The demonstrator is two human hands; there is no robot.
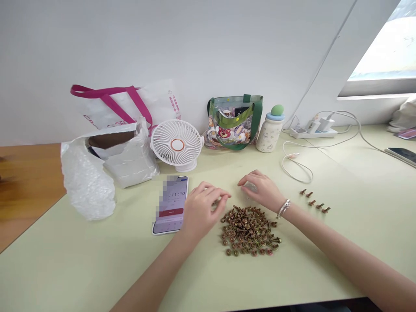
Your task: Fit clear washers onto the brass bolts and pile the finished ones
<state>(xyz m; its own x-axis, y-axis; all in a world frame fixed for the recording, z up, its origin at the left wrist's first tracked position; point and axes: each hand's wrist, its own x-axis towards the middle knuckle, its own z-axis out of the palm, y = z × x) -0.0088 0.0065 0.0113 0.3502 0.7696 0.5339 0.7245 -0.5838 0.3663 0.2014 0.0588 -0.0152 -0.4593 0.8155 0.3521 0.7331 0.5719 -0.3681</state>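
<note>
My left hand (202, 207) is just left of a pile of bronze-coloured flanged screws (248, 227). Its thumb and index fingertips come together in a pinch, and anything between them is too small to make out. A few more screws (215, 202) show under its fingers. Behind the pile, my right hand (264, 190), with a silver bracelet at the wrist, curls its fingers around a crumpled clear plastic bag (251, 188), partly hidden by the hand. Several loose screws (314, 203) lie in a slanting row to the right of my right forearm.
A phone (169, 216) showing a timer lies beside my left hand. Behind stand a bubble-wrap bag (87, 177), a white fan (177, 145), a green-handled pouch (232, 125) and a bottle (269, 134). A charging cable (297, 167) runs from a power strip (313, 132) at the right.
</note>
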